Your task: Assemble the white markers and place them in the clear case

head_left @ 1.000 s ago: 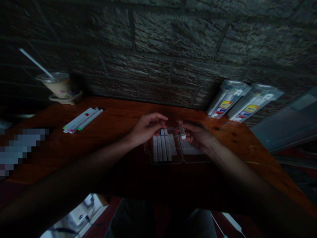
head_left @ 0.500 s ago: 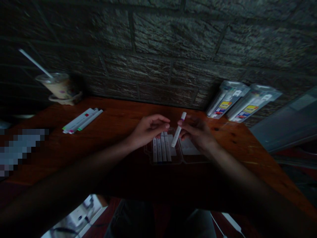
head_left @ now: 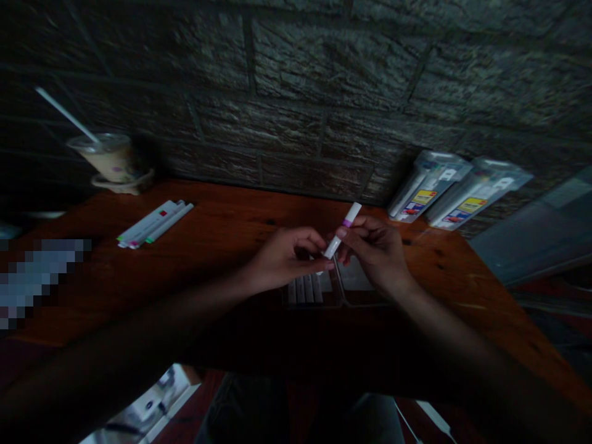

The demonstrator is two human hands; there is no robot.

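Observation:
A white marker (head_left: 332,248) with a purple band near its upper end is held at a slant above an open clear plastic case. My right hand (head_left: 377,250) pinches it around the middle between thumb and fingers. At its lower end, the thumb and curled fingers of my left hand (head_left: 287,256) close on the marker. Below my hands, several white markers (head_left: 306,290) lie side by side in the left half of the clear case (head_left: 343,301). My left hand hides their upper ends.
More white markers (head_left: 155,223) with coloured ends lie in a pile at the table's left. Behind them stands a lidded drink cup (head_left: 111,161) with a straw. Two clear cases (head_left: 419,188) stand at the back right by the stone wall (head_left: 296,117). The wooden table (head_left: 222,209) ends at that wall.
My left hand has moved right and closed on the marker's lower end, covering more of the case. In my right hand, the marker now leans further right.

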